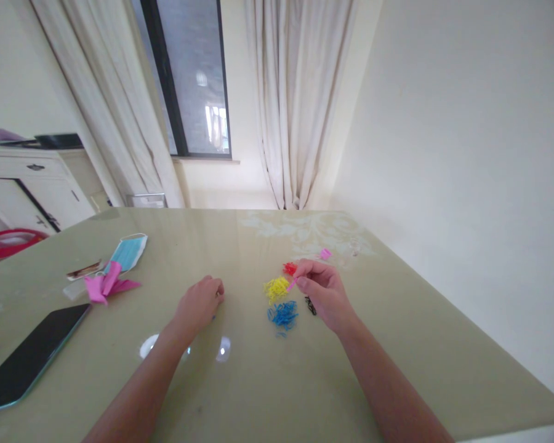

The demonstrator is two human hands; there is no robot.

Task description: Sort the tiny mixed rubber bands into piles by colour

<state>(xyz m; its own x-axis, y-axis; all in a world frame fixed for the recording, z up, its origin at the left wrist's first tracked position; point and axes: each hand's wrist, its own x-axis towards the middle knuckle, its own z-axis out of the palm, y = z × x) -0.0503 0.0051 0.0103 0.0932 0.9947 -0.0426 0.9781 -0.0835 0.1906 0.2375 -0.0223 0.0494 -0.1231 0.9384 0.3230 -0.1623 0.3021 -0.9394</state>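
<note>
My right hand (324, 294) is pinched on a thin pink strip that looks like a small rubber band (292, 285). Right beside it lie small heaps of rubber bands: a yellow heap (276, 288), a blue heap (284, 314), a red heap (289, 268) partly behind my fingers, and a few black bands (310, 306) close to my palm. My left hand (199, 304) rests on the table to the left of the heaps, fingers curled under. What it holds, if anything, is hidden; a tiny blue bit (213, 317) shows by its edge.
A glass-like tabletop (258, 394) reflects light. Beyond my right hand sits a small pink item (325, 253). At left are a blue face mask (128, 251), a folded pink paper shape (108, 284) and a dark tablet-like slab (32, 357). A wall (480, 184) borders the right side.
</note>
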